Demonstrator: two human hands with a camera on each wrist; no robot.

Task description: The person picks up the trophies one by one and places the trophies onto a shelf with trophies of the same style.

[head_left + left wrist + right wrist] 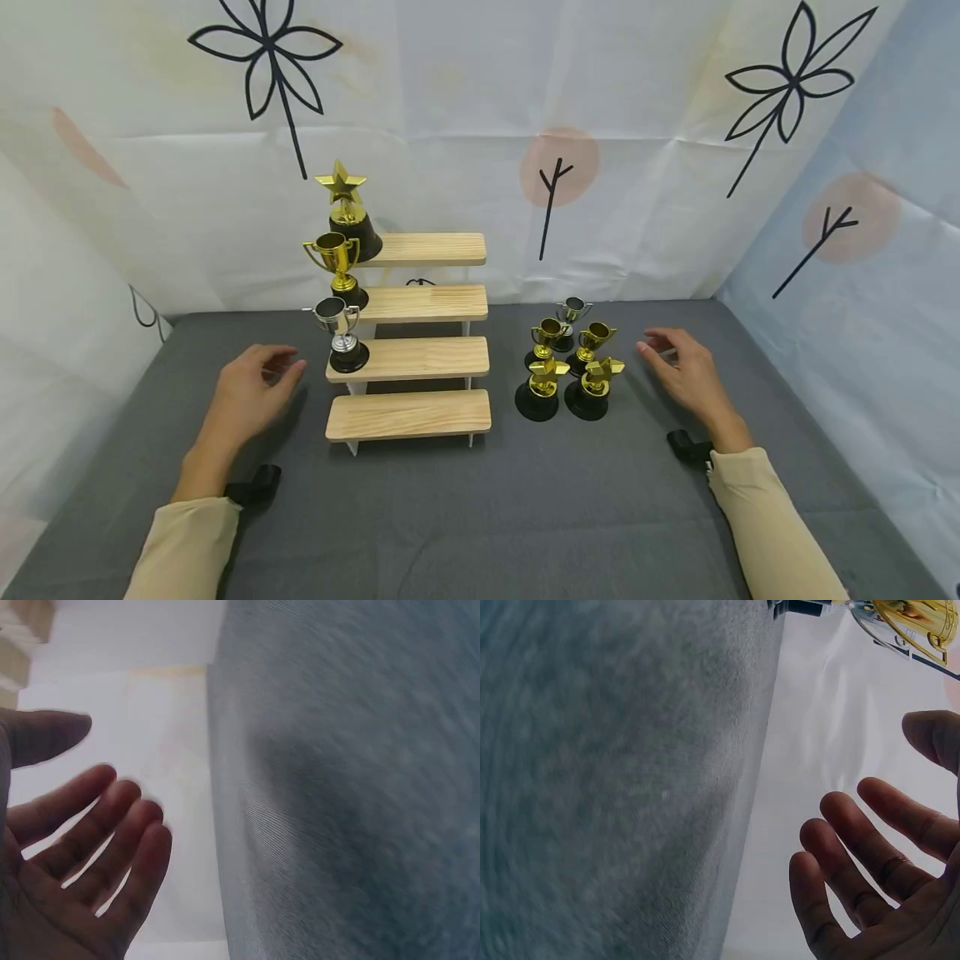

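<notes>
My left hand hovers over the table left of a wooden stepped stand, holding nothing, its fingers relaxed. The right hand, likewise holding nothing, is just right of a cluster of small trophies. On the left ends of the stand's steps are a gold star trophy at the top, a gold cup trophy below it and a silver cup trophy lower down. In the cluster stand two gold star trophies at the front, one being the right star trophy, two gold cups behind, and a silver cup at the back.
The stand's bottom step bears no trophy. Grey cloth covers the table. A white printed backdrop closes off the back, with fabric walls at both sides. Black wrist cameras are strapped on both wrists.
</notes>
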